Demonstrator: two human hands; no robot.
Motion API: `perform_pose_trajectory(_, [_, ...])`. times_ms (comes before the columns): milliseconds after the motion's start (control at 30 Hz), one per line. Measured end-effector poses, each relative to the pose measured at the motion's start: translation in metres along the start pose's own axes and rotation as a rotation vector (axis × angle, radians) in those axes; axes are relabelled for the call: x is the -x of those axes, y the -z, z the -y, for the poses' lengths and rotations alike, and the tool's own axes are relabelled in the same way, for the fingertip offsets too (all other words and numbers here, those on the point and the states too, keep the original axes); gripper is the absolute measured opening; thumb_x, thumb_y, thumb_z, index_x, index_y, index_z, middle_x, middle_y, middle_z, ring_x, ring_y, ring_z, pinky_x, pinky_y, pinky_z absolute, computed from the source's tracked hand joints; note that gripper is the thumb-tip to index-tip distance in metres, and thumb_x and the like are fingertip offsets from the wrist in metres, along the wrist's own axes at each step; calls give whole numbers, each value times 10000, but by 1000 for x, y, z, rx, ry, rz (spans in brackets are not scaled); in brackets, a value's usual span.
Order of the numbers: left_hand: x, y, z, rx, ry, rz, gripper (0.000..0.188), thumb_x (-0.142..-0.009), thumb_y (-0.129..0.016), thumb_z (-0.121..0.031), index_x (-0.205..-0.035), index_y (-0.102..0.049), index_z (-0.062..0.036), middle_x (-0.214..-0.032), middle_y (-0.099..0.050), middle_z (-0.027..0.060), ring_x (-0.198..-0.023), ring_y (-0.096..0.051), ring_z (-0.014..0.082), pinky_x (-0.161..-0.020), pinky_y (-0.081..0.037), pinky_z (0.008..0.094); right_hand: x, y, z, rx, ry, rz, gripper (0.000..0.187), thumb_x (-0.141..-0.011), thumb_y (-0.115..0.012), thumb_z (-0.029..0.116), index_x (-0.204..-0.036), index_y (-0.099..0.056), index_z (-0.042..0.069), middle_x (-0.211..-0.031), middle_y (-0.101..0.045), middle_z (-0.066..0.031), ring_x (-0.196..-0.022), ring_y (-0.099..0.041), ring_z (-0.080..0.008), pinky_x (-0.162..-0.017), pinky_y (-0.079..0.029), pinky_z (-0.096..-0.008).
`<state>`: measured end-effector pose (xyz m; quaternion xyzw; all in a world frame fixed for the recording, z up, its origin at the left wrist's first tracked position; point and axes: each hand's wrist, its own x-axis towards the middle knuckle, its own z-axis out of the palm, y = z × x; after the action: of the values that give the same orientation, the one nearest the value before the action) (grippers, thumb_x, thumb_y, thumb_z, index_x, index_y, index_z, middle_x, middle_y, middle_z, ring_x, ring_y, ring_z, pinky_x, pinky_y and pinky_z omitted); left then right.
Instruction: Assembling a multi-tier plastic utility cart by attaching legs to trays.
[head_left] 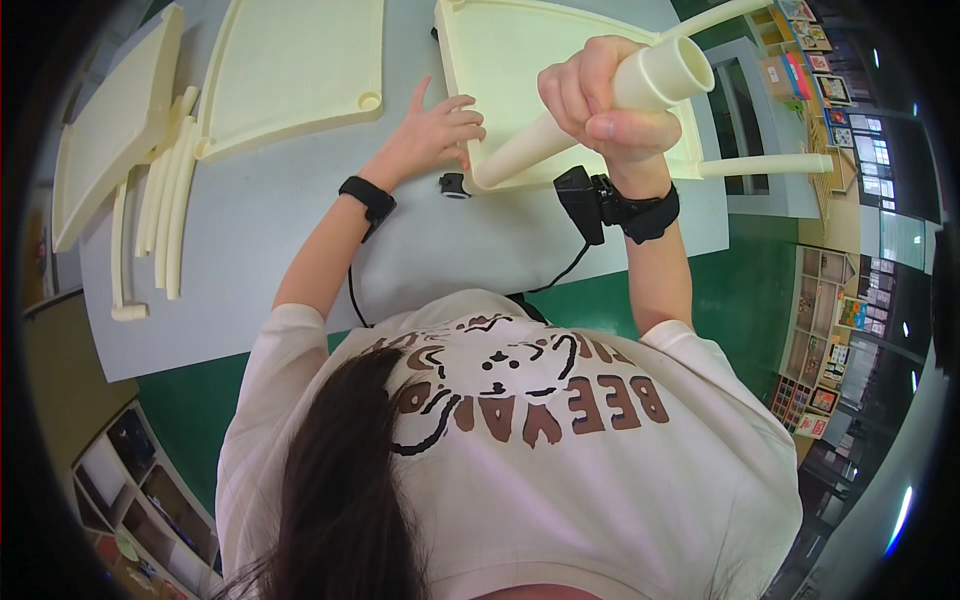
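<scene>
Fingers of the right hand (608,118) are wrapping firmly around a cream-coloured, hollow plastic tube (532,150), with the thumb lying along its near side and the wide open end facing up above the fist. The fingers of the left hand (428,138) are spreading loosely and holding nothing; their tips are hovering at or just touching the side of a shallow cream plastic panel with a raised rim (515,50), though contact is hard to tell. The tube's lower end is sitting at the panel's near left corner, and whether it is fully seated there is hidden. Two similar cream legs (765,166) are already standing out from the panel's right-hand corners. A small black wheeled piece (453,186) is lying just beside the working corner on the grey tabletop (400,260), while more loose cream tubes (178,205) are lying well apart on the left.

Judging from this pose, doing the step well is calling for keeping the tube square to the corner, pressing straight down its axis with a slight twist, and letting the left palm be bracing the rim so that the panel is not sliding or tipping.
</scene>
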<state>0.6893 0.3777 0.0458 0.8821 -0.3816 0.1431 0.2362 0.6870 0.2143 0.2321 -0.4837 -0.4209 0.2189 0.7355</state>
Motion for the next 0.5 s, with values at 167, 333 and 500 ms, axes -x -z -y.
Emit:
perform_pose_trajectory(167, [-1, 2, -1, 5, -22, 27, 366, -600, -610, -334, -924, -528, -184, -994, -506, -65, -1092, -393, 166, -959, -191, 512, 10, -4, -1, 7, 42, -20, 147, -530, -542, 9, -566, -406, 49, -454, -407, -26, -389, -359, -113, -379, -264, -223])
perform_pose_trajectory(333, [0, -3, 1, 14, -30, -3, 369, -612, -608, -335, -931, -531, -168, -1013, -513, -47, -1084, -402, 193, -954, -224, 471, 12, 8, 0, 0, 83, 12, 147, -542, -536, 2, -580, -403, 52, -458, -397, -19, -393, -353, -112, -379, -261, -216])
perform_pose_trajectory(500, [-2, -14, -3, 113, -27, -74, 383, -598, -627, -342, -922, -535, -160, -1010, -514, -45, -1082, -400, 206, -938, -238, 461, 16, 28, 2, -69, 97, 128, 148, -582, -524, 11, -588, -388, 66, -452, -380, -7, -364, -294, -94, -376, -251, -217])
